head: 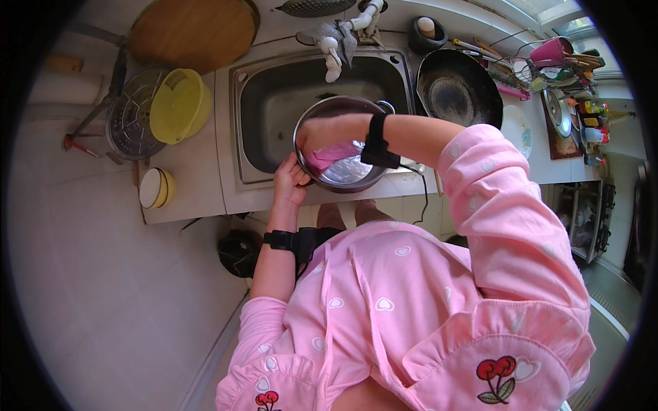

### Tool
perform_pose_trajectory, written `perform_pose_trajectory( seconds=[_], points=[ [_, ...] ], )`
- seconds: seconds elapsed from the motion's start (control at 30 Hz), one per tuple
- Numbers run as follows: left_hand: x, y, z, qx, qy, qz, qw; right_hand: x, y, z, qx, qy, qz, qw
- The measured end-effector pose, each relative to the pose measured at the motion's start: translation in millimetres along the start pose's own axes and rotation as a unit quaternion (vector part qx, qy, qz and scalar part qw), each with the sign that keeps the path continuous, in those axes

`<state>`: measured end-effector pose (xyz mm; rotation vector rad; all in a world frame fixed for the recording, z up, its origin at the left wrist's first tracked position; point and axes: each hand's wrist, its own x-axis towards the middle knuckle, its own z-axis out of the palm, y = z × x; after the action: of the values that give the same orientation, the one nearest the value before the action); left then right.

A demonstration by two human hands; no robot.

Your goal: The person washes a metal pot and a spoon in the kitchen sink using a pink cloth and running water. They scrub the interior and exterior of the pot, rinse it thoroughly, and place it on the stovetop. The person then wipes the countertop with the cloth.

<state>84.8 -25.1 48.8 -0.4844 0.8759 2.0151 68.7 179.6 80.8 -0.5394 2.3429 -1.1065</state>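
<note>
A round stainless steel pot (345,186) with loop handles is tilted over the front edge of the metal sink (237,123). My left hand (291,180) grips it at the handle on its left side. Inside the pot, my right hand (321,134) presses a pink cloth (329,156) against the inner wall; its fingers are partly hidden and slightly blurred. Behind the pot, a white faucet (330,46) wrapped in grey cloth reaches over the basin. Small green scraps (326,95) lie on the sink's bottom.
Right of the sink sit a black wok (452,90), a stone mortar (420,43) and a white plate (515,128). On the left are a yellow-green plastic basin (180,108), a steamer tray (134,123), a yellow enamel mug (158,188) and a round wooden board (193,33).
</note>
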Motion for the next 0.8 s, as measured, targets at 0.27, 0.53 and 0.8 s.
perform_pose_trajectory(
  seconds=[0.27,0.53,0.8],
  points=[
    [5,2,-2,0.01,0.003,-0.014,1.0,-22,0,7,0.141,0.27,0.088,0.948],
    [4,0,7,0.006,0.005,0.006,1.0,8,24,8,-0.112,0.239,0.036,0.964],
    [7,-2,3,0.015,-0.01,0.024,1.0,-58,48,-36,-0.209,0.268,0.2,0.919]
  ],
)
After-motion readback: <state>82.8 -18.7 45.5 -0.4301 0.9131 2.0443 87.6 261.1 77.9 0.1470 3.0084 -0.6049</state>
